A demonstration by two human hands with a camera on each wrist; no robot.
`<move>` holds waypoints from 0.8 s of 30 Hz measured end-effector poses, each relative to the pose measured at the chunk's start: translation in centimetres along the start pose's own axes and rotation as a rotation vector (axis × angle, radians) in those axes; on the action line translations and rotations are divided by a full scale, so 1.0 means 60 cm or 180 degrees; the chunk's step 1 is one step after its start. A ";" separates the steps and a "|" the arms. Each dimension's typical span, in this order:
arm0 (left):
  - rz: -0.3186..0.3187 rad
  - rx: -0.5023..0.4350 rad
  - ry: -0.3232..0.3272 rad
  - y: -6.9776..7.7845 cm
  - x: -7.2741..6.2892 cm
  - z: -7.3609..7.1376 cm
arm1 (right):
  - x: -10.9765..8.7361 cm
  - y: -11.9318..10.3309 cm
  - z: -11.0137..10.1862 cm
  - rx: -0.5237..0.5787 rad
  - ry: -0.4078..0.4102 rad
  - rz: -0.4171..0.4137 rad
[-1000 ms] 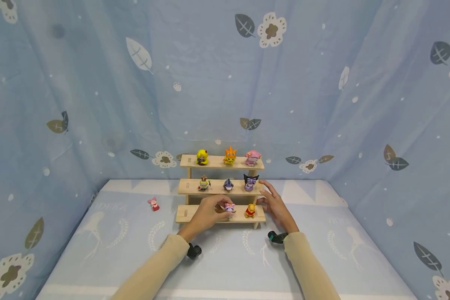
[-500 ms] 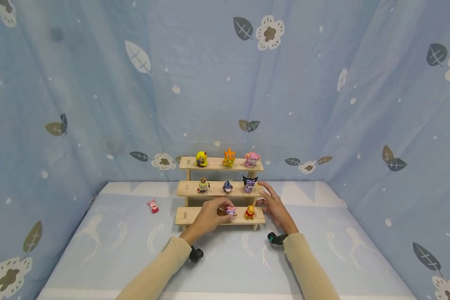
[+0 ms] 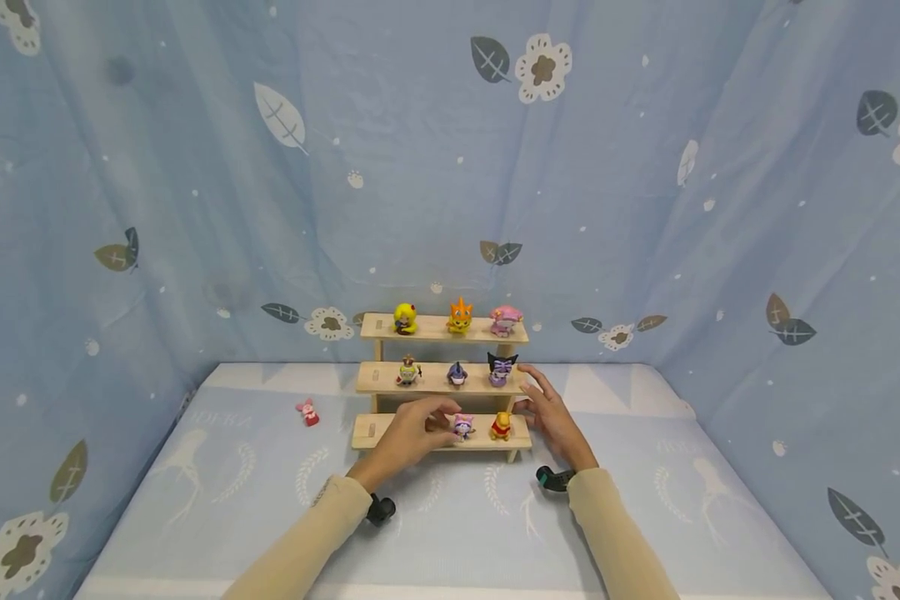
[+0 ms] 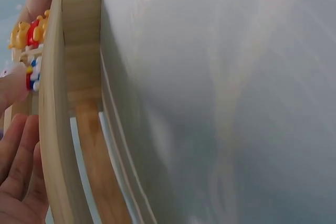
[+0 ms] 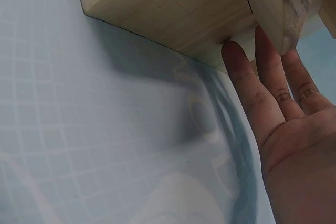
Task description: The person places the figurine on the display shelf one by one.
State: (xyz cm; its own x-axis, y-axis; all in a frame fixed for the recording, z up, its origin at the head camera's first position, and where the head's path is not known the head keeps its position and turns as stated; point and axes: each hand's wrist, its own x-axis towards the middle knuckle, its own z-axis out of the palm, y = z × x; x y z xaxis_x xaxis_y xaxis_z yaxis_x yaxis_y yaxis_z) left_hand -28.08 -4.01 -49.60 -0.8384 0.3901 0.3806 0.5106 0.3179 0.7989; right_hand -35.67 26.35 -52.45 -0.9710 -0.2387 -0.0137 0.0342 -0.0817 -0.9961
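A small pink-and-white figurine [image 3: 462, 427] stands on the bottom tier of the three-tier wooden display rack [image 3: 390, 432]. My left hand [image 3: 412, 433] is just left of it, finger and thumb spread apart. In the left wrist view the thumb [image 4: 13, 85] overlaps the figurine's side; whether it touches cannot be told. To the right, a Winnie-the-Pooh figurine [image 3: 501, 426] shares that tier. My right hand [image 3: 555, 417] is at the rack's right end. Its fingers [image 5: 252, 90] reach up to the wood in the right wrist view, nearly straight.
A pink piglet figurine [image 3: 308, 412] lies on the table [image 3: 232, 500], left of the rack. Several figurines occupy the upper tiers, among them a purple one with black ears [image 3: 501, 369] near my right fingers. Patterned blue curtains [image 3: 420, 167] enclose the back and sides.
My left finger and thumb have parted from the pink-and-white figurine, and that hand has drawn slightly left. The figurine is now in fuller view on the tier. My right hand stays at the rack's end.
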 end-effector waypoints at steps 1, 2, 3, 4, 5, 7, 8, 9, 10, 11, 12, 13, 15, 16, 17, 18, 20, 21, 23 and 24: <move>0.0012 0.0039 0.0008 0.000 -0.002 -0.005 | 0.000 0.000 0.000 0.0012 -0.0001 -0.0006; 0.0033 0.0086 0.0022 0.000 -0.004 -0.010 | 0.001 -0.001 0.000 0.0016 -0.0009 -0.0016; 0.0057 0.0135 0.0042 -0.001 -0.007 -0.015 | 0.001 -0.001 0.000 0.0019 -0.0018 -0.0028; 0.0067 0.0186 0.0058 -0.002 -0.010 -0.021 | 0.001 -0.001 0.000 0.0019 -0.0030 -0.0036; 0.0069 0.0232 0.0071 -0.003 -0.013 -0.027 | 0.001 -0.001 0.000 0.0014 -0.0042 -0.0039; 0.0065 0.0305 0.0083 -0.006 -0.019 -0.040 | 0.001 -0.002 0.000 0.0002 -0.0062 -0.0049; 0.0074 0.0345 0.0082 -0.008 -0.023 -0.047 | 0.001 -0.002 0.000 -0.0003 -0.0062 -0.0050; 0.0064 0.0377 0.0077 -0.010 -0.026 -0.054 | 0.001 -0.001 0.000 -0.0008 -0.0052 -0.0043; 0.0046 0.0397 0.0062 -0.012 -0.030 -0.062 | 0.001 -0.001 0.000 -0.0011 -0.0043 -0.0032; 0.0031 0.0406 0.0051 -0.014 -0.033 -0.070 | 0.001 -0.001 0.000 -0.0012 -0.0033 -0.0024; 0.0016 0.0409 0.0040 -0.017 -0.037 -0.078 | 0.000 -0.001 0.000 -0.0011 -0.0024 -0.0024; 0.0011 0.0427 0.0040 -0.019 -0.040 -0.086 | 0.000 0.000 0.000 -0.0015 -0.0013 -0.0020; -0.0006 0.0457 0.0053 -0.023 -0.047 -0.102 | 0.000 0.001 -0.001 -0.0011 0.0013 -0.0016; 0.0007 0.0473 0.0069 -0.026 -0.050 -0.110 | 0.001 0.001 -0.001 -0.0005 0.0015 -0.0023; 0.0002 0.0480 0.0085 -0.028 -0.053 -0.119 | 0.001 0.002 -0.001 -0.0003 0.0019 -0.0026; -0.0002 0.0484 0.0096 -0.030 -0.057 -0.127 | 0.002 0.002 -0.001 0.0001 0.0017 -0.0031; -0.0007 0.0501 0.0129 -0.035 -0.065 -0.141 | 0.002 0.003 -0.001 -0.0013 0.0029 -0.0015; -0.0020 0.0506 0.0153 -0.036 -0.068 -0.148 | 0.003 0.003 -0.001 -0.0014 0.0033 -0.0007; -0.0085 0.0520 0.0203 -0.039 -0.075 -0.160 | 0.003 0.004 -0.001 -0.0020 0.0033 0.0002; -0.0102 0.0553 0.0237 -0.039 -0.077 -0.166 | 0.003 0.004 -0.001 -0.0028 0.0031 0.0005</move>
State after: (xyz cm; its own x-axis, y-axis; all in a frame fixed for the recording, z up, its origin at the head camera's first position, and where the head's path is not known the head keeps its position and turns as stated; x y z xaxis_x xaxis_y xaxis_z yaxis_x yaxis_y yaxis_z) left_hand -27.32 -15.18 -48.59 -0.8634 0.3143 0.3947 0.5031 0.4761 0.7213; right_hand -35.88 26.34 -52.68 -0.9732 -0.2293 -0.0161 0.0336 -0.0729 -0.9968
